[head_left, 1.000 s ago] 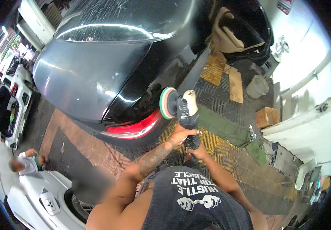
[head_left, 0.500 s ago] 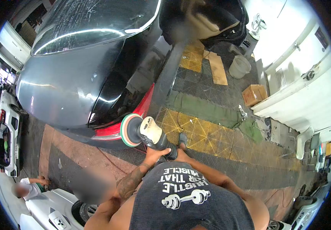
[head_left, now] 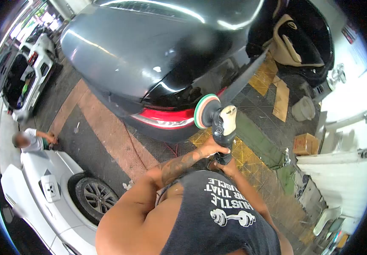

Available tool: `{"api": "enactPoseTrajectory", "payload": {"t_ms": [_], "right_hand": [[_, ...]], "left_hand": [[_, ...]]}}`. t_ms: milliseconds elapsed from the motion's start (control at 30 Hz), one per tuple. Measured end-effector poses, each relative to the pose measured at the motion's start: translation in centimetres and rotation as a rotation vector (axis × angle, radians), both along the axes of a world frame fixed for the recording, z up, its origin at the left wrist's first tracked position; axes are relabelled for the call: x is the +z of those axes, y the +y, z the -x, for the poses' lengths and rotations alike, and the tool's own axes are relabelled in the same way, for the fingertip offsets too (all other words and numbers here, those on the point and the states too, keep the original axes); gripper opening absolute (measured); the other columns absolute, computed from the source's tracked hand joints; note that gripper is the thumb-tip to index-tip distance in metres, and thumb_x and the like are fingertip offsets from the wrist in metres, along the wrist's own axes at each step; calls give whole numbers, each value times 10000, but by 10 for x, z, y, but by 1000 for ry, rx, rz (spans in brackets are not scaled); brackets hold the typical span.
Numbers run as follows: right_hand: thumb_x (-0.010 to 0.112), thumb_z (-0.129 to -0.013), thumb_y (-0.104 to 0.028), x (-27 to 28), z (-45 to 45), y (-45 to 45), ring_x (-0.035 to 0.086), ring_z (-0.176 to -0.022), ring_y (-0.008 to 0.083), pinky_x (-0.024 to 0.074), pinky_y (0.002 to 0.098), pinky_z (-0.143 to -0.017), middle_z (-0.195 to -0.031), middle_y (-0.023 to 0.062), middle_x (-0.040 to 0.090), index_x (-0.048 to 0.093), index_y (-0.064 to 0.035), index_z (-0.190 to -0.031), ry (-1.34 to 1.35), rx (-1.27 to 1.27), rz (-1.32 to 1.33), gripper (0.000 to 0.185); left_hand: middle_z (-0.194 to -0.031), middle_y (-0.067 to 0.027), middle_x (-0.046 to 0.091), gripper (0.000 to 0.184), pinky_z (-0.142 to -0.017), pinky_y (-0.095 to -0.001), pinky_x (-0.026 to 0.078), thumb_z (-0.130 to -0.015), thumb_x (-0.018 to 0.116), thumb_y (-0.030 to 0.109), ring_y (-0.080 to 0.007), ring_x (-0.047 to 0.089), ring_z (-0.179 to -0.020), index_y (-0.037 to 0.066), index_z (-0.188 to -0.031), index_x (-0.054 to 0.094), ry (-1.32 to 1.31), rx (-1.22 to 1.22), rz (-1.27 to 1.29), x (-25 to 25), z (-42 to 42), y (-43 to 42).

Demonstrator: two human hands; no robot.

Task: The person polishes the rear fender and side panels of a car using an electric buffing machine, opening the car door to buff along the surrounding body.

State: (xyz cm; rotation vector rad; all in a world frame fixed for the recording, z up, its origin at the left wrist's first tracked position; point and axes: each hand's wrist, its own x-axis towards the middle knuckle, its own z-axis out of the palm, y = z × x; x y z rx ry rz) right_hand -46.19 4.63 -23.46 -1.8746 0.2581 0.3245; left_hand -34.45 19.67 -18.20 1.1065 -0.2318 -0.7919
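My left hand, at the end of a tattooed forearm, is wrapped round the black body of a power polisher with a cream-coloured top. Lower down, my right hand holds the tool's rear end, its fingers partly hidden. The round polishing pad, with green, white and orange layers, stands on edge at the right end of the red tail light of a dark car. Whether the pad touches the surface is hard to tell.
A white car is at the lower left, with a crouching person beside it. Another white vehicle stands behind. On the right are an open car door, a bucket, a cardboard box and green cloth.
Since half a second ago, both hands and the polisher have shifted along the tail light toward its right end. The camera view has also turned, showing more of the white car.
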Motion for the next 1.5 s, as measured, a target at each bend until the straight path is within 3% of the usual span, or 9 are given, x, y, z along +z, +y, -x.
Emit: {"api": "enactPoseTrajectory", "payload": {"t_ms": [233,367,533,600,733,1100,1367,1433,1500], "right_hand": [[866,-721,-214,-34,21,30,656,-1023,201,517,357,-923,-1144,116,692,634,-8,-1185,59,173,-257,558],[868,-698,-265,-28,22,43,675,-994,267,526,358,-856,-1154,182,677,664,-41,-1149,137,268,36,543],[859,-692,-272,32,-1,79,713,-892,332,542,400,-799,-977,203,714,672,-33,-1097,109,334,-2,506],[847,-696,-258,37,-12,91,712,-880,365,547,411,-791,-932,214,716,668,-36,-1088,-50,392,266,485],[845,-686,-239,37,-23,103,707,-888,346,551,406,-783,-958,191,718,654,-39,-1081,-161,346,221,482],[826,-662,-213,-13,20,32,707,-880,353,553,421,-813,-959,203,711,673,-27,-1084,-189,43,136,486],[834,-659,-174,-41,9,-15,697,-942,276,544,384,-868,-956,148,714,666,0,-1110,-78,-122,-70,512],[817,-680,-137,-36,-4,-30,699,-805,237,561,367,-783,-931,120,712,672,1,-1044,-123,-225,-79,415],[791,-708,-88,-7,-20,-43,670,-665,181,557,347,-672,-861,94,705,661,-10,-983,167,-200,-248,314]], "left_hand": [[-1261,-80,613,769,-1066,-388,404,-641,888,33,-219,542,-1195,29,-1327,541,-141,-111,3,-16,29,81],[-1258,-83,613,743,-1083,-396,394,-641,878,17,-230,537,-1226,38,-1307,549,-108,-90,160,-13,41,114],[-1314,-111,571,765,-1122,-436,362,-673,835,-3,-257,508,-1281,43,-1346,474,-159,-8,282,-2,39,154],[-1303,-128,571,802,-1118,-446,366,-635,820,-31,-270,506,-1280,37,-1349,460,-138,51,301,-1,35,168],[-1289,-123,566,817,-1135,-466,349,-636,824,-37,-275,498,-1287,63,-1354,448,-57,169,411,4,35,180],[-1242,-64,606,686,-1058,-356,415,-697,861,22,-193,553,-1183,21,-1296,529,-114,78,-135,-29,47,70],[-1196,-80,612,654,-986,-366,457,-698,820,-16,-226,584,-1105,-5,-1286,533,64,57,-106,-1,-1,-23],[-1155,-84,640,601,-943,-367,481,-687,823,-4,-216,606,-1060,-17,-1235,578,129,54,-183,17,-18,-48],[-1128,-97,656,576,-933,-368,486,-683,827,15,-223,622,-1029,-28,-1209,594,134,5,-169,15,-36,-66]]}}
